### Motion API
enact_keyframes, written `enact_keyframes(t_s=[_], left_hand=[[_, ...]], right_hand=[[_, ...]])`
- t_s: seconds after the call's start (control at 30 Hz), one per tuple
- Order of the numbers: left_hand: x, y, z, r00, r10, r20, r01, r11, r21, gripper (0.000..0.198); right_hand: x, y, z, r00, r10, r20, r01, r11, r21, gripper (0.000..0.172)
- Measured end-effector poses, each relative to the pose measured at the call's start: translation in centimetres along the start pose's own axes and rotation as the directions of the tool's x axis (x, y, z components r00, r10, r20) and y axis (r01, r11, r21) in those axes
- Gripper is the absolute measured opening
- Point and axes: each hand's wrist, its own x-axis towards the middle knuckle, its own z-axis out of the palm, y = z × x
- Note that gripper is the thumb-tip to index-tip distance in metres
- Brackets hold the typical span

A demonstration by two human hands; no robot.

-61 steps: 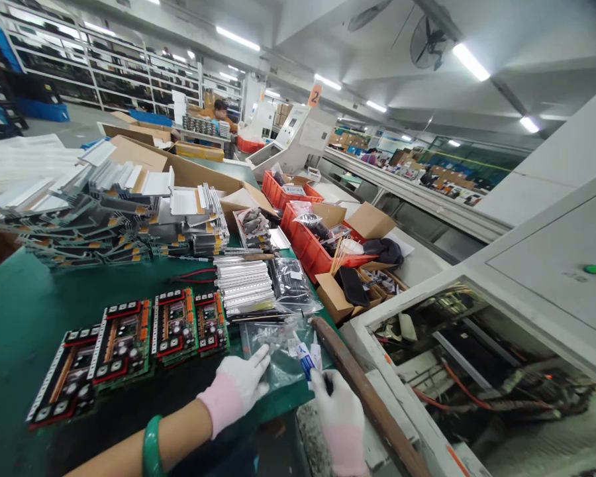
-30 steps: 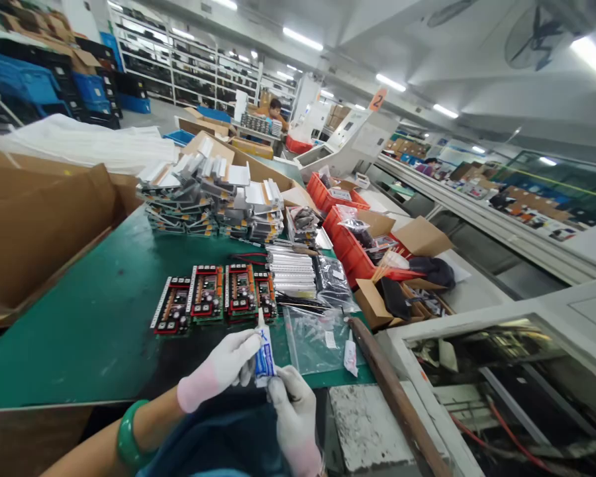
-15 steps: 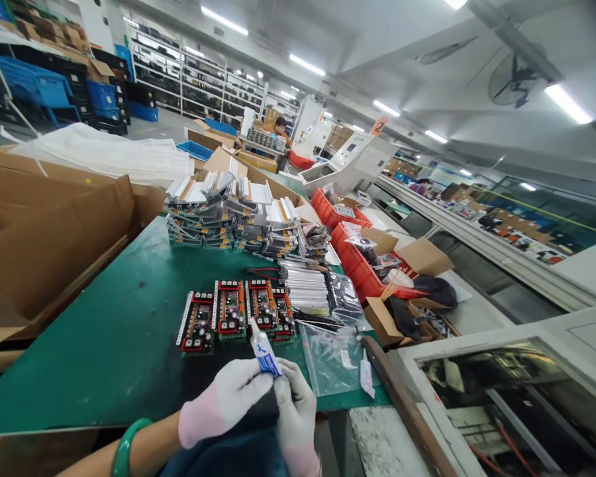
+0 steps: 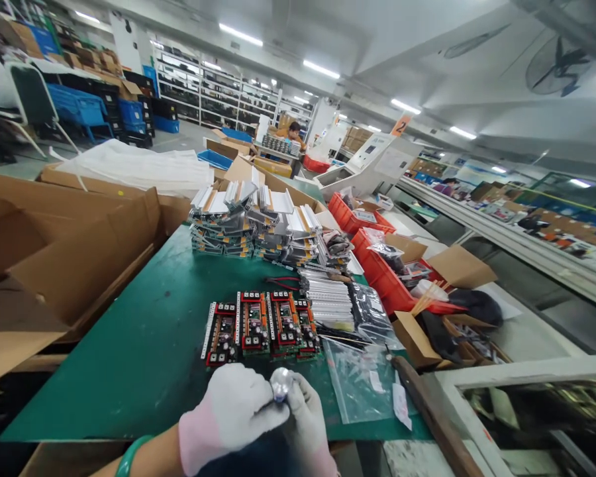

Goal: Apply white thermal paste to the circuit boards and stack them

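Note:
Both my gloved hands meet at the near edge of the green mat (image 4: 129,358). My left hand (image 4: 233,411) and my right hand (image 4: 305,414) are closed together around a small white and blue tube (image 4: 281,383), whose end points up at the camera. Just beyond them lies a row of red and green circuit boards (image 4: 261,324). A clear plastic bag (image 4: 362,384) lies flat to the right of my hands.
Stacked boards with metal fins (image 4: 258,228) sit at the back of the mat. Open cardboard boxes (image 4: 64,252) stand on the left. Red bins (image 4: 377,265) and a brown bar (image 4: 432,417) are on the right. A person (image 4: 293,132) works far off.
My right hand lifted the tube from beside the plastic bag and brought it to my left hand. The tube has tipped so its end faces the camera. The view swung left.

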Motion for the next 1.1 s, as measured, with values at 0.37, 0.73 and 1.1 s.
enact_keyframes(t_s=[0.37, 0.73, 1.1], left_hand=[[0.3, 1.9, -1.4, 0.975, 0.155, -0.160, -0.155, 0.988, 0.010, 0.019], [0.1, 2.7, 0.5, 0.984, -0.161, -0.077, 0.107, 0.876, -0.470, 0.017], [0.6, 0.8, -0.1, 0.995, 0.015, -0.098, -0.032, 0.985, -0.172, 0.043]], right_hand=[[-0.3, -1.4, -1.7, 0.994, 0.104, -0.029, -0.106, 0.988, -0.111, 0.052], [-1.4, 0.3, -5.2, 0.961, 0.218, 0.172, -0.239, 0.965, 0.109, 0.064], [-1.0, 2.7, -5.0, 0.976, 0.211, -0.055, -0.175, 0.906, 0.386, 0.045]])
